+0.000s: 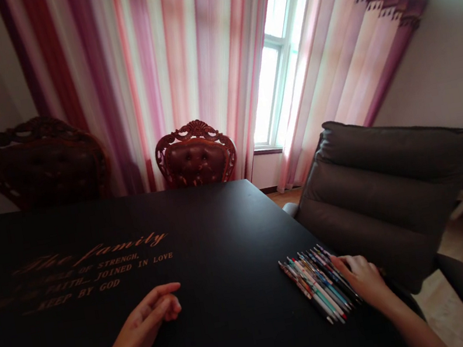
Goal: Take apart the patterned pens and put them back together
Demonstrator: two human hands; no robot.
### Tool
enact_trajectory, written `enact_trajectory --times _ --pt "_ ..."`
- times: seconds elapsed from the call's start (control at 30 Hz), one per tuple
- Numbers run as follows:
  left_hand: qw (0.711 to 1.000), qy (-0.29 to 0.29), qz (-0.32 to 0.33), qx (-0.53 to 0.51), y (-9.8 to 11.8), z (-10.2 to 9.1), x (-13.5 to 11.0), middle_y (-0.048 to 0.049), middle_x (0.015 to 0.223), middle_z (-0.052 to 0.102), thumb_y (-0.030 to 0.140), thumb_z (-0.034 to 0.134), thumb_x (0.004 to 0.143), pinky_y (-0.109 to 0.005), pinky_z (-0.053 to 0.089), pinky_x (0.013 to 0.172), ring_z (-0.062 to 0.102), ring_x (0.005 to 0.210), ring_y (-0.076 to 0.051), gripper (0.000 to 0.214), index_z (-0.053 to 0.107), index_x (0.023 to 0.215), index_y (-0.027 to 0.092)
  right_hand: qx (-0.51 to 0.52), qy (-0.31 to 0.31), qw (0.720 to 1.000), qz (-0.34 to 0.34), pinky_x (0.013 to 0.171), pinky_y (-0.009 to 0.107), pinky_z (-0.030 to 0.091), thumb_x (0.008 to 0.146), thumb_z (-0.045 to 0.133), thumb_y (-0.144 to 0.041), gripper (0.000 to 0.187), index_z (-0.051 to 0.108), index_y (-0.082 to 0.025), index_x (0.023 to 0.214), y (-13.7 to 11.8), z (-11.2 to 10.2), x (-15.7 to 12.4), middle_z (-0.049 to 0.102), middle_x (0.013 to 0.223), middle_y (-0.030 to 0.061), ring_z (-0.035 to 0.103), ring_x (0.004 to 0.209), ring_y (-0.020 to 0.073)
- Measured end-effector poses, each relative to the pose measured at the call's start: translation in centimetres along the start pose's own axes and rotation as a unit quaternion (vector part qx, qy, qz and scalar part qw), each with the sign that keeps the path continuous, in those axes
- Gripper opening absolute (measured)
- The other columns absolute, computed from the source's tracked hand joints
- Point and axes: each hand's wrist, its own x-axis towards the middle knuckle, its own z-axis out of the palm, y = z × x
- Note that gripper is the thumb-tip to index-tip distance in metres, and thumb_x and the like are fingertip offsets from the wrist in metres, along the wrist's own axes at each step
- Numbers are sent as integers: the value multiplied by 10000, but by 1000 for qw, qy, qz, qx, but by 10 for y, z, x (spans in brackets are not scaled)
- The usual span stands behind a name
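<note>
A row of several pens (315, 287) lies side by side, slanting, on the black table near its right edge. They have white, teal, black and patterned barrels. My right hand (362, 277) is at the right end of this row, its thumb by the outermost pens and its other fingers curled down. What those fingers close on is hidden, though a small yellowish bit shows past the knuckles. Over the table to the left hovers my left hand (156, 309), with nothing in it. Its index finger points out while the other fingers bend loosely.
The black table (218, 229) bears printed gold lettering (101, 269) on its left part. Two carved chairs with dark padded backs (197, 158) stand behind it. A grey reclining armchair (385, 189) is close by the right edge. Striped curtains (159, 61) flank a bright window (275, 65).
</note>
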Motion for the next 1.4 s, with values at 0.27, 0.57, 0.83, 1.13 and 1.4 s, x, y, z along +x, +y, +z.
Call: enact_trajectory --times 0.27,0.57,0.83,1.13,1.4 --pt "1000 -9 0 -5 4 2 -3 -41 766 657 424 715 755 -289 424 695 540 718 -178 370 703 1026 173 -34 -80 996 -6 842 532 454 773 435 -713 668 548 -298 1284 -48 6 -36 544 1226 135 544 1090 380" --pt "999 -43 10 2 -7 -7 2 -51 791 662 409 673 808 -302 418 714 555 744 -190 348 687 1058 168 -92 -158 983 -23 805 565 441 687 553 -645 763 481 -251 1336 -66 -1 -35 445 1285 174 485 1130 410" --pt "998 -47 44 4 -10 -6 -2 -55 795 668 409 633 841 -295 413 714 562 746 -195 328 677 1057 167 -66 -205 970 -114 877 421 438 605 625 -381 822 434 -139 1367 -65 7 -15 483 1208 173 516 1097 365" --pt "996 -72 54 1 -16 -8 1 -42 758 666 412 661 821 -288 396 691 555 709 -182 338 664 1047 161 -40 -167 980 -96 775 339 459 646 552 -269 794 368 -119 1403 -58 22 0 598 1125 177 641 948 315" --pt "997 -69 34 8 -4 -1 -7 -36 788 658 391 643 833 -305 395 733 563 765 -192 286 658 1022 177 11 -176 974 -139 726 324 450 648 589 -203 822 319 -175 1424 -109 19 18 662 1092 136 658 926 295"
